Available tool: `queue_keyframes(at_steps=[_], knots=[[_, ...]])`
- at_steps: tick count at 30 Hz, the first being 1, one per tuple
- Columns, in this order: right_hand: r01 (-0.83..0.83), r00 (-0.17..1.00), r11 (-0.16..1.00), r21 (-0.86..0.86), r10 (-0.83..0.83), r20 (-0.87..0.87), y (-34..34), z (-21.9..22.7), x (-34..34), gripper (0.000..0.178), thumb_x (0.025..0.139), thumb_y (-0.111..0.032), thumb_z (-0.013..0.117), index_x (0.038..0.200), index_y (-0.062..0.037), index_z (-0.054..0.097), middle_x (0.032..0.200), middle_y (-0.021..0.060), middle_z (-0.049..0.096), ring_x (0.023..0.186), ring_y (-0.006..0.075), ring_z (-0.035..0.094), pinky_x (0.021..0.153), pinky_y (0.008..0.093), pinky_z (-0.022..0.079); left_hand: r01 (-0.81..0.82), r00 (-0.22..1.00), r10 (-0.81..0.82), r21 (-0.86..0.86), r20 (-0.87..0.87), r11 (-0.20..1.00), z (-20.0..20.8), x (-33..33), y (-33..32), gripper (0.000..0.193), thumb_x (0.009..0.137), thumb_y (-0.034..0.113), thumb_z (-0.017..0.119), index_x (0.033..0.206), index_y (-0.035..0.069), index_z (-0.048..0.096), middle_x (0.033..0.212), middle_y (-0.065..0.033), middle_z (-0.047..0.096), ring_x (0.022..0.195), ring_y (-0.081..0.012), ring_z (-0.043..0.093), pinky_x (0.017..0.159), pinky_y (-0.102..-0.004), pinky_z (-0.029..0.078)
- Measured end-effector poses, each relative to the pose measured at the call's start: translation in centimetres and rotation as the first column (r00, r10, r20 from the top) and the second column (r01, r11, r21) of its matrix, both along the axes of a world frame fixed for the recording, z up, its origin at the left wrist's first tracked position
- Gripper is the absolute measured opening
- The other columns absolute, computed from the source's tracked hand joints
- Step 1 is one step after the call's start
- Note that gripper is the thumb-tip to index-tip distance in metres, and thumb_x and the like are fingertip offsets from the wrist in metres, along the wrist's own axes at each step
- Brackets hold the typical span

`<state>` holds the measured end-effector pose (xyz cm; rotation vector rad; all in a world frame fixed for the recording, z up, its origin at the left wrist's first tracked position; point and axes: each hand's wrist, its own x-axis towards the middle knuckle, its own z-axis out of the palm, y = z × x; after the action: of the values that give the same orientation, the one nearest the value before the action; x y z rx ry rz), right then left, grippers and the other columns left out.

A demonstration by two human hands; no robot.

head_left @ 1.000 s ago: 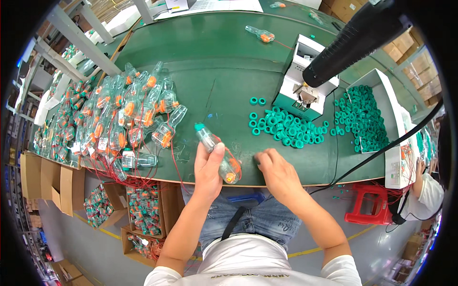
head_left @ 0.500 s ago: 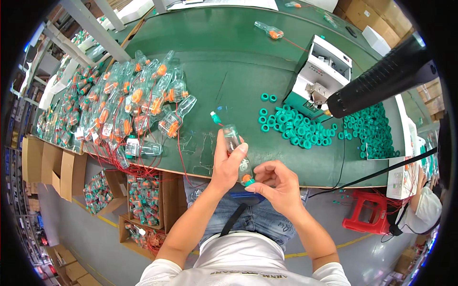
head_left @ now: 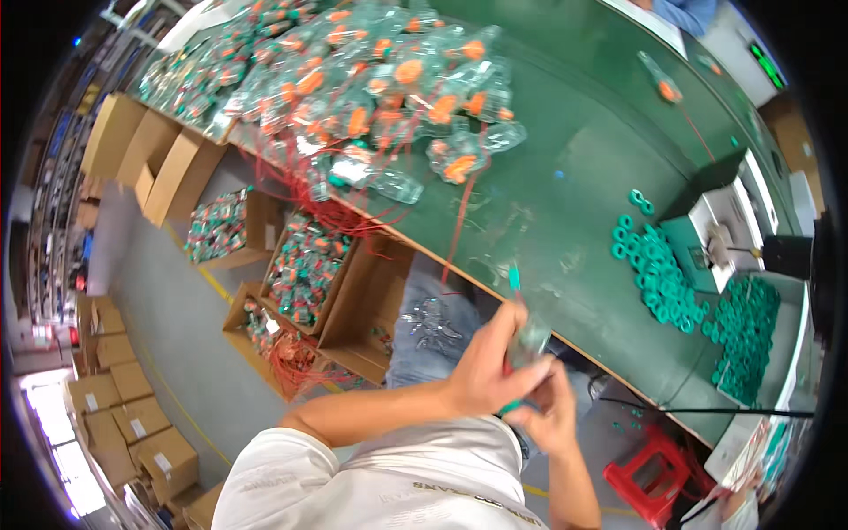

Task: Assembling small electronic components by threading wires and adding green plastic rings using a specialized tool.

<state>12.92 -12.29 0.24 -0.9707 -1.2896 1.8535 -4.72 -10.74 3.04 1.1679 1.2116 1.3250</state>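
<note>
My left hand is wrapped round a small clear plastic bottle, holding it just in front of the table's near edge. A red lead with a green-tipped end sticks up beyond that hand. My right hand is closed at the bottle's lower end, where a bit of green shows by the fingers; motion blur and the fingers hide most of that end. Green rings lie heaped on the table to the right. Many similar clear bottles with orange parts are piled at the far left.
A white and green bench machine stands at the right, near a black tool. Red wires hang over the table edge above cardboard boxes of parts. A red stool is at the lower right. Another person's sleeve shows at the far edge.
The view has swung left, showing more of the bottle pile and boxes. Both hands remain on the bottle; my right hand has closed in nearer to my left.
</note>
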Motion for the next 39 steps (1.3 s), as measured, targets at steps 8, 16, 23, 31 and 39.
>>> queue_keyframes(at_steps=[8,16,23,31,39], knots=[[-0.298,0.953,0.769,0.566,0.278,0.124,-3.0,-3.9,-5.6,0.065,0.06,-0.039,0.083,0.109,-0.0007,0.063,0.098,0.0165,0.067,0.08,0.0381,0.067,0.071,0.0426,0.054,-0.07,0.975,0.073,-0.02,0.209,0.997,-2.4,-3.5,-9.0,0.035,0.087,0.024,0.072,0.107,0.003,0.053,0.095,-0.0086,0.054,0.086,-0.0195,0.053,0.079,-0.0312,0.043],[-0.459,0.804,0.816,-0.35,0.55,0.227,-2.6,-4.3,-10.0,0.044,0.092,-0.033,0.069,0.123,-0.0033,0.06,0.095,0.0068,0.062,0.076,0.0138,0.06,0.067,0.0299,0.049,-0.503,0.5,0.839,-0.718,0.212,0.481,-14.8,-10.9,-11.2,0.038,0.094,0.048,0.062,0.101,0.012,0.052,0.084,-0.0036,0.054,0.064,-0.017,0.057,0.055,-0.0357,0.049],[-0.155,0.851,0.966,-0.207,0.237,0.468,0.3,-6.9,-2.3,0.036,0.09,-0.016,0.071,0.123,-0.003,0.063,0.1,0.0036,0.062,0.075,0.0071,0.054,0.062,0.0213,0.047,-0.712,0.702,0.474,-0.488,-0.532,0.505,-34.0,-34.2,-8.9,0.055,0.077,0.036,0.082,0.113,0.0,0.062,0.086,-0.0094,0.066,0.079,-0.0261,0.064,0.074,-0.0384,0.052],[-0.021,0.847,0.956,-0.294,0.173,0.502,0.6,-6.0,1.2,0.034,0.09,-0.019,0.069,0.119,-0.0012,0.064,0.099,0.0038,0.063,0.073,0.0074,0.054,0.056,0.0222,0.046,-0.835,0.41,0.389,-0.169,-0.825,0.524,-34.4,-40.8,-4.6,0.079,0.07,0.018,0.086,0.135,-0.007,0.051,0.118,-0.0204,0.065,0.102,-0.0316,0.065,0.089,-0.0423,0.053],[-0.034,0.843,0.975,-0.222,0.147,0.517,2.5,-6.0,1.3,0.03,0.091,-0.015,0.068,0.117,0.0006,0.064,0.093,0.0029,0.063,0.07,0.0061,0.054,0.056,0.0217,0.044,-0.631,0.694,0.499,-0.106,-0.519,0.768,-29.6,-42.5,4.0,0.05,0.081,0.014,0.076,0.124,-0.002,0.056,0.114,-0.0126,0.068,0.101,-0.025,0.066,0.086,-0.0399,0.054]])
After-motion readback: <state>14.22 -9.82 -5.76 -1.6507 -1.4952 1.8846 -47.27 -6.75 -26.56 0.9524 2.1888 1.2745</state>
